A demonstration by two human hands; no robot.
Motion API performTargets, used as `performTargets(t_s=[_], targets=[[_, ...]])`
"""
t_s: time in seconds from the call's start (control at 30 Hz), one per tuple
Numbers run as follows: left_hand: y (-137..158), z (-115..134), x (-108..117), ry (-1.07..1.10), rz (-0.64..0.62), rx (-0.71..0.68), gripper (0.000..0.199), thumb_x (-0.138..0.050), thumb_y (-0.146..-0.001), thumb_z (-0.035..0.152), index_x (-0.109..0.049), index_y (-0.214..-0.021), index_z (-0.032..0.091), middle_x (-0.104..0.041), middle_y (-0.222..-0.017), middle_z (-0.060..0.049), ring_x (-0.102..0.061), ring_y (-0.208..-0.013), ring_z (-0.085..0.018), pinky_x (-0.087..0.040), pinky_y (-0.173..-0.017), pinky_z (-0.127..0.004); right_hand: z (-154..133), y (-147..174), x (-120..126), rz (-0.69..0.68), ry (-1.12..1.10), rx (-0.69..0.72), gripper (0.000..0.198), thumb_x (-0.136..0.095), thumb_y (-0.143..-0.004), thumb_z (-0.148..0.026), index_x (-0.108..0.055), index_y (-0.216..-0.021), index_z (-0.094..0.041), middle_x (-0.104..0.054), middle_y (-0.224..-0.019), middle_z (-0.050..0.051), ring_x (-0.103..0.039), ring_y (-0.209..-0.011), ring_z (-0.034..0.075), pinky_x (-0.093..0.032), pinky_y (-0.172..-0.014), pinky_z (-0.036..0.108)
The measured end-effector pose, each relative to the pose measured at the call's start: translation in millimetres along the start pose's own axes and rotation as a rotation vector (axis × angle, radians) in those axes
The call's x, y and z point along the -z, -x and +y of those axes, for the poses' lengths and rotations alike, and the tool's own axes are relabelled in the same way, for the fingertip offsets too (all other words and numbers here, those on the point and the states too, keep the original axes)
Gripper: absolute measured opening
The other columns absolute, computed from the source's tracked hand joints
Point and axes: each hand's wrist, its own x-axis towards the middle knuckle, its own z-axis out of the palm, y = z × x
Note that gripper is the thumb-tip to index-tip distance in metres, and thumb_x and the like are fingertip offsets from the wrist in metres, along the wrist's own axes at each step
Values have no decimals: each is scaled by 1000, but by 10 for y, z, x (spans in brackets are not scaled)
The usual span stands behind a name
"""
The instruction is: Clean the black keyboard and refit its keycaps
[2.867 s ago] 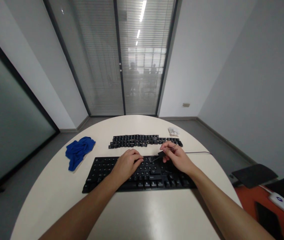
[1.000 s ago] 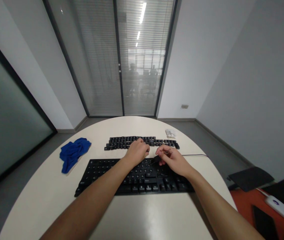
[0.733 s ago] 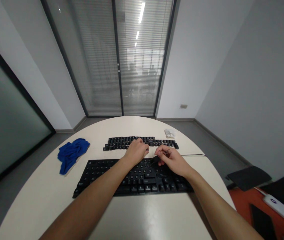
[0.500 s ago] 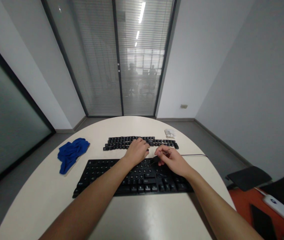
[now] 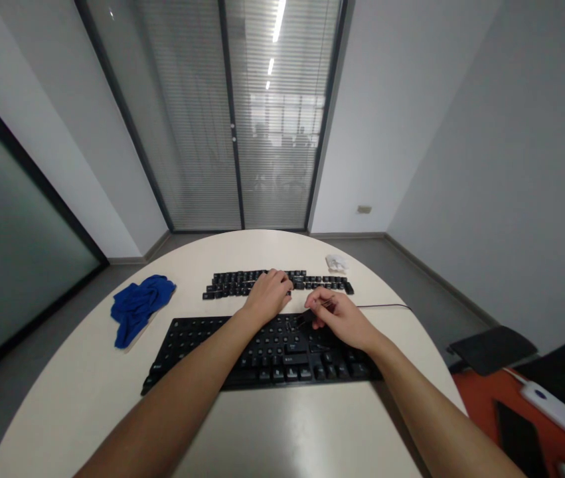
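Note:
A black keyboard (image 5: 262, 362) lies across the table in front of me, with many of its keycaps off in the upper part. Beyond it, loose black keycaps (image 5: 232, 284) are laid out in rows. My left hand (image 5: 269, 293) is over the right part of these rows, its fingers bent down around a small dark keycap (image 5: 289, 293) that is partly hidden. Above the keyboard's upper right part, my right hand (image 5: 336, 317) is closed on a keycap puller (image 5: 306, 318) with a dark body and thin wires, its wire end near the bare key posts.
On the left lies a crumpled blue cloth (image 5: 141, 307) over a flat light-coloured item. A small clear bag (image 5: 336, 263) is at the far right of the round table (image 5: 282, 431). A thin cable (image 5: 384, 305) runs off the right edge. Beside the table is an orange seat (image 5: 481, 405).
My left hand has moved slightly forward, bringing the keycap to the rows. My right hand stays in place with the puller. The whole view has shifted a little.

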Motion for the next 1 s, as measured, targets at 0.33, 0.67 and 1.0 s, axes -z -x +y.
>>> performTargets(t_s=[0.33,0.67,1.0], targets=[[-8,-40,-48,-16,5,6,13,-67,-88,24,-69,-100,20,-64,-113,-8,-52,-111,-27,-44,-89,-38,17,8,8,-2,8,6,24,-53,-96,-43,-59,-92,-19,-56,-63,-3,-62,-58,14,-45,-58,25],[3,-35,-35,-18,11,4,14,-69,-87,25,-68,-101,20,-64,-113,-8,-53,-110,-27,-45,-89,-38,17,14,2,-3,-20,-7,33,-49,-98,-48,-60,-90,-18,-55,-61,-3,-61,-58,14,-44,-59,26],[5,-22,-5,-21,9,43,13,-66,-89,23,-68,-102,19,-65,-111,-9,-55,-109,-27,-46,-89,-39,18,7,9,6,-25,-33,43,-49,-96,-57,-61,-87,-17,-55,-58,-3,-60,-58,14,-44,-60,26]])
